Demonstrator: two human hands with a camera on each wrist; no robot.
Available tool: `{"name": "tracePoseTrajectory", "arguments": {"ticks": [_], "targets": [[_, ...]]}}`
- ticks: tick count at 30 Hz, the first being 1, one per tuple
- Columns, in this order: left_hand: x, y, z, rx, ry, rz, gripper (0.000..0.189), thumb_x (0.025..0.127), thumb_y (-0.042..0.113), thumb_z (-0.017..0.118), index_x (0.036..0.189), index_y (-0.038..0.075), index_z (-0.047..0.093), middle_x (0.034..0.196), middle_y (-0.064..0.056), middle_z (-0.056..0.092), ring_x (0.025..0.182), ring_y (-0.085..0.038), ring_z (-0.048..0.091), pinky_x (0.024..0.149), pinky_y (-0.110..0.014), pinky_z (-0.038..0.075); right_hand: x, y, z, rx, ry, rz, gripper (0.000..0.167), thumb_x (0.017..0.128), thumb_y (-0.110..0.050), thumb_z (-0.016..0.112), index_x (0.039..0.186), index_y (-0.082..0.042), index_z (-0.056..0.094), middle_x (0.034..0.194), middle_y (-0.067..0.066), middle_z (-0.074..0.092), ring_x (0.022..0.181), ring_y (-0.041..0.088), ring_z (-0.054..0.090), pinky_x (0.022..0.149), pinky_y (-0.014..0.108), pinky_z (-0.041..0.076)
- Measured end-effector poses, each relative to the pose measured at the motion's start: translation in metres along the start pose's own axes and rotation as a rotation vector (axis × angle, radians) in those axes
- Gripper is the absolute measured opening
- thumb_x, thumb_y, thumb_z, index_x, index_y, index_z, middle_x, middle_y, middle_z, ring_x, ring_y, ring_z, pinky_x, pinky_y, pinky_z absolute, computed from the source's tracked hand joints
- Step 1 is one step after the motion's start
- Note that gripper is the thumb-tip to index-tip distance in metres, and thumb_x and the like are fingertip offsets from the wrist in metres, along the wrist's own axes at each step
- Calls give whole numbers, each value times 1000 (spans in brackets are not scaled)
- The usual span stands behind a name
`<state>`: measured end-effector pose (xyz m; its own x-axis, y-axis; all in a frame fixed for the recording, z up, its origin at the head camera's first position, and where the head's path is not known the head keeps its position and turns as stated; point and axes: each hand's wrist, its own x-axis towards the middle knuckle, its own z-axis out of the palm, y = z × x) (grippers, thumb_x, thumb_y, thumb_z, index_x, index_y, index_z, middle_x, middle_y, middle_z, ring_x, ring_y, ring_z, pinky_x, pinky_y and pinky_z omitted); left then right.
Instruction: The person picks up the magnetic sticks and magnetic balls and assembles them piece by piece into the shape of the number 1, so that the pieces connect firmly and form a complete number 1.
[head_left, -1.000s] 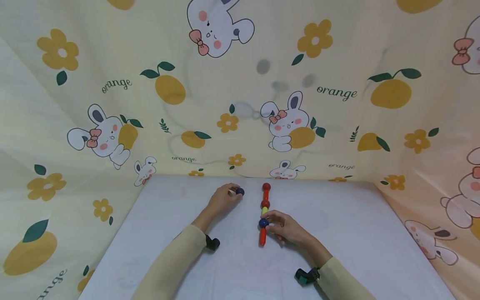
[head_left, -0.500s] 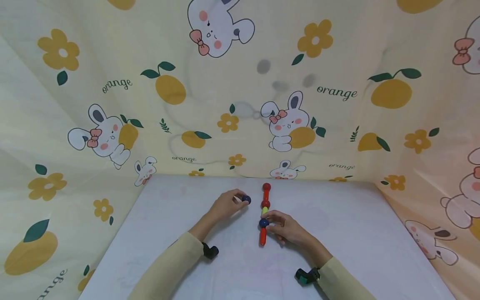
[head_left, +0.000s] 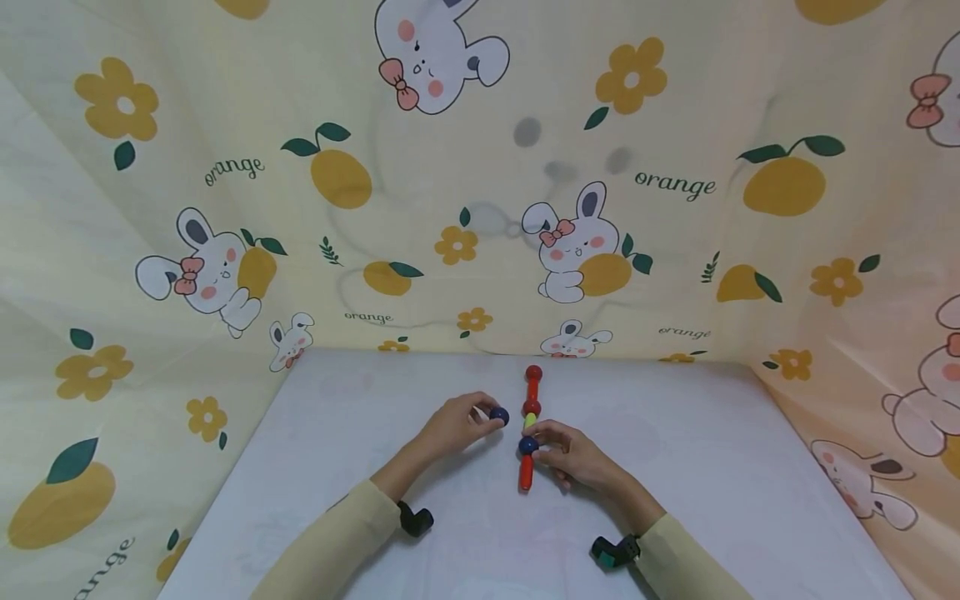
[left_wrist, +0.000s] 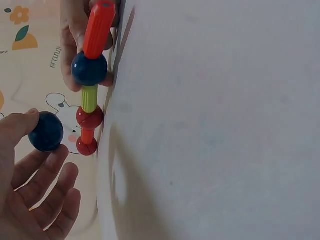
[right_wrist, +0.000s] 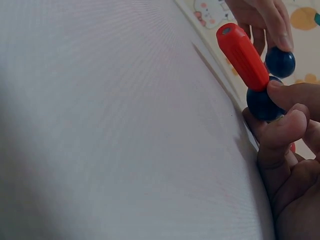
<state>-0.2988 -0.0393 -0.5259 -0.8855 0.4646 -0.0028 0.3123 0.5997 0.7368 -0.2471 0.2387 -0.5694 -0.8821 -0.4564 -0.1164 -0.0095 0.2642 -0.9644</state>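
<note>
Between thumb and fingertips my left hand (head_left: 457, 423) pinches a loose blue ball (head_left: 499, 416), just left of the chain; in the left wrist view this ball (left_wrist: 46, 131) is plain. My right hand (head_left: 577, 456) pinches the chain at its blue ball (head_left: 528, 446). From that ball a red rod (head_left: 526, 473) points toward me, its near end bare, as the right wrist view shows on the rod (right_wrist: 243, 56). Beyond it follow a yellow-green rod (left_wrist: 89, 99), a red ball (left_wrist: 90, 117), a shorter-looking red rod (left_wrist: 87, 136) and a far red ball (left_wrist: 87, 146).
The chain lies along the middle of a white table (head_left: 675, 467). Behind and at the sides hangs a cream cloth (head_left: 480, 183) printed with rabbits, flowers and oranges. Black wrist cameras, a left one (head_left: 416, 519) and a right one (head_left: 615, 552), sit at the sleeves.
My left hand has come toward me and to the right with the blue ball, closer to the chain. My right hand and the chain have stayed in place.
</note>
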Motion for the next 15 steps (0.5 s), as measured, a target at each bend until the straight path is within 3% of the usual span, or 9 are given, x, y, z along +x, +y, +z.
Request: {"name": "tracePoseTrajectory", "arguments": {"ticks": [15], "targets": [[-25,3,4,-32,-84,67,30,99,39,80,125,28,72,114,7,71,98,-12,64,80,-26,57,-1,-2,1,5,9,8,43,107,-17,68,148,-10,58,135,18,64,57,14,54,55,22,50]]}}
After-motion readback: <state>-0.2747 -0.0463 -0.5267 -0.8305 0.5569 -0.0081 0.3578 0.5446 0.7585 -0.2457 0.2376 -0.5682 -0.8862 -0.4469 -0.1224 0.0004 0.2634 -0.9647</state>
